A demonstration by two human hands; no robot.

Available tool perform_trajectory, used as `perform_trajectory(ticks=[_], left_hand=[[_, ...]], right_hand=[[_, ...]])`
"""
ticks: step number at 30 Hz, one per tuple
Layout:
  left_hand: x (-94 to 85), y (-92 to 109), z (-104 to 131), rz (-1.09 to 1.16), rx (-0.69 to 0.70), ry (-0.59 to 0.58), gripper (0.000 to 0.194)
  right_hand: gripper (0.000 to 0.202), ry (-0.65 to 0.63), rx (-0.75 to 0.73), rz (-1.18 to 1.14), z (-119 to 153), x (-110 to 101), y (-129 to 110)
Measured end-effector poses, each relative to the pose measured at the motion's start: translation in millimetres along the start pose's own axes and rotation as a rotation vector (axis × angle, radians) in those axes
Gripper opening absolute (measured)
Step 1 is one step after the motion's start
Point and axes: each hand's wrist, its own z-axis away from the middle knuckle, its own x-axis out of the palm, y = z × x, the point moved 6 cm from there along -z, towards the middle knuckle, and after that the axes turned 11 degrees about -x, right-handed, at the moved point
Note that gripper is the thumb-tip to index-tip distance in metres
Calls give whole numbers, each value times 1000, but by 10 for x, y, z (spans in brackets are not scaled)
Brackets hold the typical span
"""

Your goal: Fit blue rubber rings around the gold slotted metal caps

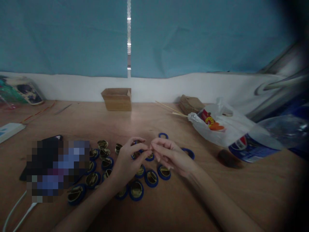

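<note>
My left hand [131, 159] and my right hand [170, 154] meet fingertip to fingertip above the middle of the table. The fingers of each are pinched together; whatever lies between them is too small to make out. Beneath and around them lie several round pieces with blue rims and gold-coloured metal backs, among them one [136, 190] in front and another [164, 171] below my right hand. Smaller gold pieces [103, 144] lie to the left. A blue ring [163, 135] sits just behind my right hand, and a blue-rimmed piece [189, 153] shows to its right.
A small cardboard box [117, 100] stands near the wall. On the right are a plastic bag [227, 125] with wrappers, wooden sticks and a tilted bottle [253, 148] with dark liquid. Blurred-out devices with cables lie left, near a white power strip [11, 130].
</note>
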Motion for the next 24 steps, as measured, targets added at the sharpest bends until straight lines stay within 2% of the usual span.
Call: perform_trajectory(ticks=[1,4,6,12,17,21,24], left_hand=[[1,-11,3,14,-17,-1,10],[11,-61,15,107,-74,-15,47],[29,-84,23,168,-86,-34,59],[54,-88,38,242,-52,-39,54],[60,-107,51,217,-81,-44,51],[20,0,55,141,47,0,48],[3,58,50,80,79,20,47]], right_hand=[[18,3,-7,-29,1,-5,-8],[19,27,-40,-127,2,-46,-46],[17,43,-42,-171,6,-73,-52],[18,2,-12,-168,9,-31,14],[21,0,-14,-133,-12,-26,63],[21,9,-39,-112,-17,-38,47],[20,23,-53,-78,-11,-27,24]])
